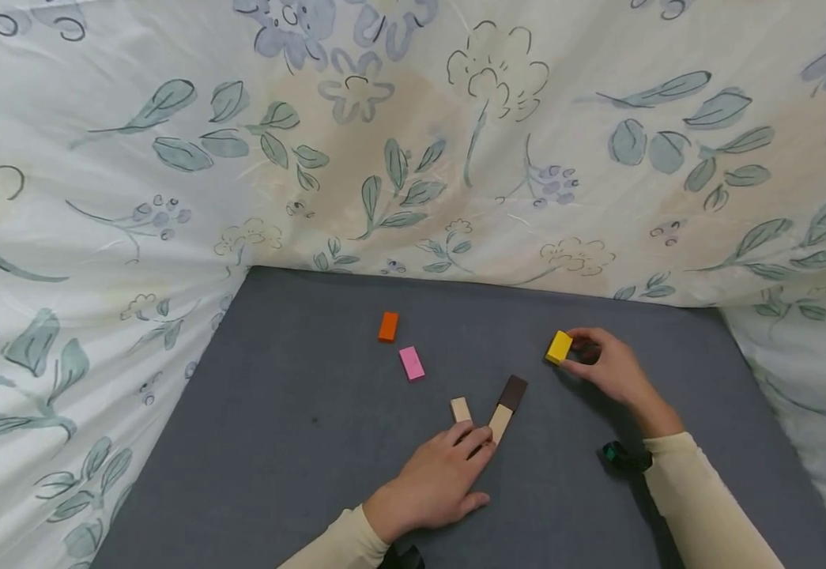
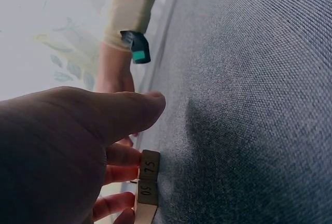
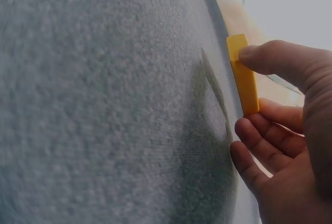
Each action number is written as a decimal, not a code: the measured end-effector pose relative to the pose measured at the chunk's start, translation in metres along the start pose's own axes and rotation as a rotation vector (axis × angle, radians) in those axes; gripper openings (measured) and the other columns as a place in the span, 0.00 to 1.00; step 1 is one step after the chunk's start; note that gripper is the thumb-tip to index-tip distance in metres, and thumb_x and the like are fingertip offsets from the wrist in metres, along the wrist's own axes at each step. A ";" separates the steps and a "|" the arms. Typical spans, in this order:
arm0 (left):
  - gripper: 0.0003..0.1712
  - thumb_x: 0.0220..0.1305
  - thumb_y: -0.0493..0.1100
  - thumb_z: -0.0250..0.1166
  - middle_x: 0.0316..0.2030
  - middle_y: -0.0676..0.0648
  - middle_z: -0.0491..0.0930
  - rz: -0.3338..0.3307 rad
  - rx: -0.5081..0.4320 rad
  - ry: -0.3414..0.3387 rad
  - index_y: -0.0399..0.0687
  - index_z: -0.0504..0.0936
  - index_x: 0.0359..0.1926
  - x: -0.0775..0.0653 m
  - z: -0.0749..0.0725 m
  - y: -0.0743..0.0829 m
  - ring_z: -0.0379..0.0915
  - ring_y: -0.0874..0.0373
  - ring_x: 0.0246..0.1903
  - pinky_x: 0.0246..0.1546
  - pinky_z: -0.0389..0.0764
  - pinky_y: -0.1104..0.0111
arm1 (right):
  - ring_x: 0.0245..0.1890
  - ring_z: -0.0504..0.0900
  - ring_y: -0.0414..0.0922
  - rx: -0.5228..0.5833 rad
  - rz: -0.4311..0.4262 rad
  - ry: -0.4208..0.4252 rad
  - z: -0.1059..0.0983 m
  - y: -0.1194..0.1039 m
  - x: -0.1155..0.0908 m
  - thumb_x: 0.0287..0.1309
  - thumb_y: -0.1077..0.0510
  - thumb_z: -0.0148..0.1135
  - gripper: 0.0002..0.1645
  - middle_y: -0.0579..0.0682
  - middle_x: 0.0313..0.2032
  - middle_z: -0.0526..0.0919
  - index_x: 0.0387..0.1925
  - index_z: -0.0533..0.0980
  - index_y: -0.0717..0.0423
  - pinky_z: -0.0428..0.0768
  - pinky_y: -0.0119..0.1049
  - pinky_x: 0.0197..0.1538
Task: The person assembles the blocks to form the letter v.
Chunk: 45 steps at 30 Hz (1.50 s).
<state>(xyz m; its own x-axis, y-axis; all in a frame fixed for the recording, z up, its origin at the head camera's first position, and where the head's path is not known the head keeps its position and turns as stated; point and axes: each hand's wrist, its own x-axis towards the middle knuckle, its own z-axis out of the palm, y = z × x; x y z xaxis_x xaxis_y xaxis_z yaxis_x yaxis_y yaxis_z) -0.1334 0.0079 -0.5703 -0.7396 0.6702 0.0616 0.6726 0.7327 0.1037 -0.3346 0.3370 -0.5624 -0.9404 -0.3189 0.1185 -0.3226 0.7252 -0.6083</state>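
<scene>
My right hand [image 1: 615,370] pinches a yellow block [image 1: 559,346] between thumb and fingers near the back right of the grey cloth; in the right wrist view the yellow block [image 3: 246,84] is held by its ends. My left hand [image 1: 435,478] lies palm down, fingertips touching pale wooden blocks, thumb held apart. One pale block [image 1: 460,408] shows past the fingers; another pale block [image 1: 500,423] meets a dark brown block [image 1: 513,393] end to end. Two small wooden blocks [image 2: 149,166] with printed digits stand against the fingertips in the left wrist view.
An orange block [image 1: 388,326] and a pink block [image 1: 412,363] lie apart on the grey cloth [image 1: 277,442], left of the pale blocks. Floral fabric [image 1: 398,142] hangs behind and along both sides. A dark device [image 1: 626,457] sits at the right wrist.
</scene>
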 end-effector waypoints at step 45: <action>0.40 0.75 0.66 0.68 0.77 0.52 0.65 -0.013 0.007 -0.023 0.52 0.74 0.77 0.001 -0.001 0.002 0.61 0.54 0.73 0.70 0.73 0.63 | 0.52 0.83 0.64 0.000 -0.019 -0.001 0.008 -0.009 -0.002 0.64 0.56 0.80 0.35 0.66 0.57 0.81 0.67 0.77 0.66 0.81 0.64 0.56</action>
<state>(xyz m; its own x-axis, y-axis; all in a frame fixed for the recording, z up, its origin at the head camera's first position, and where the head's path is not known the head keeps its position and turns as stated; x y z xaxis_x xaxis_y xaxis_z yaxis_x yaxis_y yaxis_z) -0.1330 0.0102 -0.5695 -0.7479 0.6627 0.0376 0.6628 0.7425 0.0971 -0.3286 0.3267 -0.5631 -0.9338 -0.3335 0.1294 -0.3407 0.7188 -0.6061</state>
